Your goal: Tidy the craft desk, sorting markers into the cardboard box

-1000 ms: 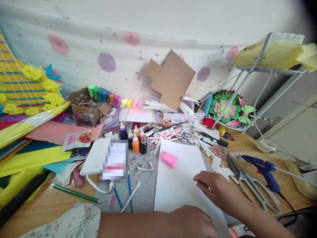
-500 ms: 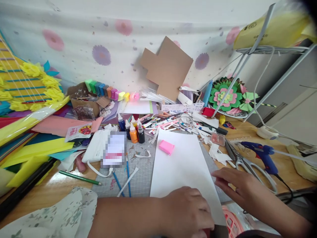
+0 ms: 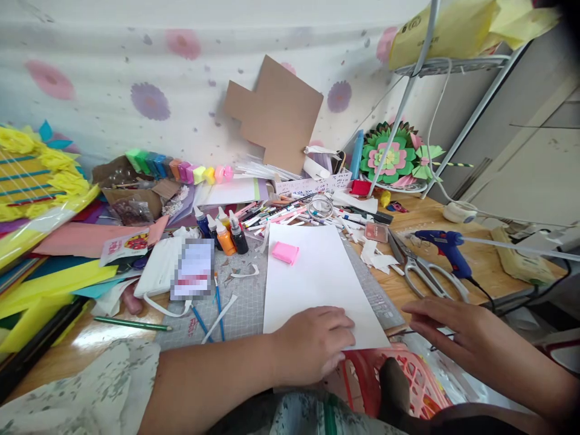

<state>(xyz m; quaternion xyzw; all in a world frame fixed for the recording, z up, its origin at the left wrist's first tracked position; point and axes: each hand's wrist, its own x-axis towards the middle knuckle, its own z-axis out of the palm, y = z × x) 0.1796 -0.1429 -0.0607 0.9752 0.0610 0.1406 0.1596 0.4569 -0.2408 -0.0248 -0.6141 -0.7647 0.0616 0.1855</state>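
Note:
A white sheet of paper lies on the grey cutting mat, with its near edge at the desk's front. On its upper left part rests a small pink block in a wrapper. My left hand lies on the sheet's near edge, fingers loosely bent and pressed against the paper. Off to the right, my right hand hovers past the desk's front edge, its fingers stretched out and nothing in them. The scissors are just beyond it.
A blue glue gun lies at right, its cord hanging off the desk. Several paint bottles, a phone and many pens surround the sheet. A pink plastic basket stands below the desk edge.
The view has shifted right and down. My left hand has risen from below the desk edge onto the paper. My right hand has moved away from the sheet's right side.

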